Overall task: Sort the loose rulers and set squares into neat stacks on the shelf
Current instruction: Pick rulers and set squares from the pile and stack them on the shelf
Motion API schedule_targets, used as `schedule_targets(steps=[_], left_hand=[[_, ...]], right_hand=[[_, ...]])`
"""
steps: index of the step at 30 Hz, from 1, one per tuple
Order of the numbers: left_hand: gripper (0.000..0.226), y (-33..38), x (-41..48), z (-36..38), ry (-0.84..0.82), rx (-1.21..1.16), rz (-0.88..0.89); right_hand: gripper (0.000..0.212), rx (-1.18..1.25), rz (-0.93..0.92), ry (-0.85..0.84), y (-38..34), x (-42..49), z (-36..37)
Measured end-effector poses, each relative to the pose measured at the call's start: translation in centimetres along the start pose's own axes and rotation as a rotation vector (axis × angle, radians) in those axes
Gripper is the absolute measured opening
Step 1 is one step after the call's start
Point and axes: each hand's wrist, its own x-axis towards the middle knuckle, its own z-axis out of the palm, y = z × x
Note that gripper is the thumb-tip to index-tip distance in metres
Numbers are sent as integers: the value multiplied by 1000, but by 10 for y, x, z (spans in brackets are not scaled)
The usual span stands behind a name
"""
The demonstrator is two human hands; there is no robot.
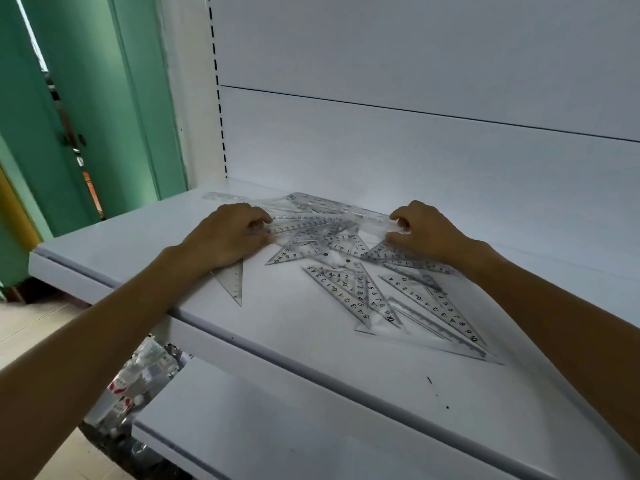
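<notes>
While my left hand [235, 233] and right hand [427, 230] pinch a long ruler's [311, 220] ends, sorting looks barely begun; next I'd lift it clear of the set squares [349, 292].

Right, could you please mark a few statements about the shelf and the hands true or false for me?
1. The rulers and set squares already sit in neat stacks. False: they lie scattered and overlapping.
2. They lie on a white shelf. True.
3. The right hand hangs idle off the shelf. False: its fingers pinch the end of a clear ruler.
4. The left hand grips the end of a numbered ruler. True.
5. The tools are made of dark wood. False: they are see-through plastic with printed numbers.
</notes>
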Motion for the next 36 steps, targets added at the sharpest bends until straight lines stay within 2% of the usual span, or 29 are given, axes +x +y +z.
schedule_targets(steps=[7, 12, 15, 18, 21, 29, 36], left_hand=[[31, 11, 5, -14, 58, -49, 72], [22, 28, 7, -17, 65, -134, 129], [27, 39, 6, -14, 61, -147, 151], [36, 50, 8, -10, 40, -143, 173], [42, 67, 11, -3, 20, -147, 202], [44, 146, 17, 22, -46, -194, 337], [44, 246, 15, 55, -84, -305, 449]], right_hand=[[16, -10, 68, 230, -12, -5, -3], [23, 12, 163, 314, -8, -16, -15], [26, 39, 171, 322, 0, -29, -22], [40, 58, 181, 312, 10, -46, -31], [38, 56, 204, 344, 23, -66, -38], [38, 58, 359, 405, 67, -143, -74], [40, 30, 499, 476, 121, -231, -119]])
